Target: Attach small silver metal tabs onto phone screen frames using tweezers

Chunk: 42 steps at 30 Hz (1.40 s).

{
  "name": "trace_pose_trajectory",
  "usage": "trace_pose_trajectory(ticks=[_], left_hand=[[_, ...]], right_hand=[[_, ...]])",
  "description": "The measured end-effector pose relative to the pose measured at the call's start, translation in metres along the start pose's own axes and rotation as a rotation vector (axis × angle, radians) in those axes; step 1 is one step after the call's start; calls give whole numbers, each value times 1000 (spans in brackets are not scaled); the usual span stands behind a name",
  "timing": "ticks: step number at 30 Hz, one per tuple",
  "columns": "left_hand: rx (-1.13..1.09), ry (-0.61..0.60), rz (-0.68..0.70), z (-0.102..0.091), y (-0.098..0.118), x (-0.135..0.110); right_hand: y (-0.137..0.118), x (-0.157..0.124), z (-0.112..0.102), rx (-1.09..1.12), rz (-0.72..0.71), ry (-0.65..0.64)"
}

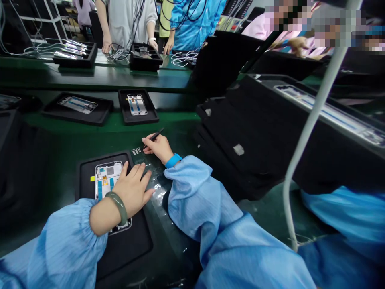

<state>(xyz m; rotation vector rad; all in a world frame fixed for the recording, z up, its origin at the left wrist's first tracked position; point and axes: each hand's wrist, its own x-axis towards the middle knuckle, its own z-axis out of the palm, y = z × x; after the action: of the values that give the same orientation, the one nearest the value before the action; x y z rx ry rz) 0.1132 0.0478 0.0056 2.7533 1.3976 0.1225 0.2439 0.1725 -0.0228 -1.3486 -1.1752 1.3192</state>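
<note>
Two hands at a phone frame on the green counter

The phone frame lies flat in a black tray, long axis running away from the person. The left hand rests on it, fingers loose and spread. The right hand pinches a thin black tool – free end slanting up and right – beside small parts.

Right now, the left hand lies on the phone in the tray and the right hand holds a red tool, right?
No. The head view shows the tool in the right hand is black, not red. The left hand does lie on the phone in the tray.
</note>
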Motion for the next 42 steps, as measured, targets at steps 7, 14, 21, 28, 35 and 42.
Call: trace_pose_trajectory(ticks=[7, 14, 21, 28, 35, 42], left_hand=[[-42, 35, 3, 2, -1, -1], [-157, 139, -10, -5, -8, -1], [-283, 290, -136, -25, -39, -22], [-206, 145, 7, -6, -16, 1], [-281, 110, 14, 13, -11, 38], [-616, 287, -137, -15, -29, 22]], right_hand=[[-12, -2, -3, 94, 84, -44], [-35, -21, -15, 311, 103, -153], [-48, -47, 10, 392, -22, -278], [-38, -30, -6, 243, -91, -85], [-29, -16, -24, 274, 21, -42], [-52, -40, -16, 406, -64, -184]])
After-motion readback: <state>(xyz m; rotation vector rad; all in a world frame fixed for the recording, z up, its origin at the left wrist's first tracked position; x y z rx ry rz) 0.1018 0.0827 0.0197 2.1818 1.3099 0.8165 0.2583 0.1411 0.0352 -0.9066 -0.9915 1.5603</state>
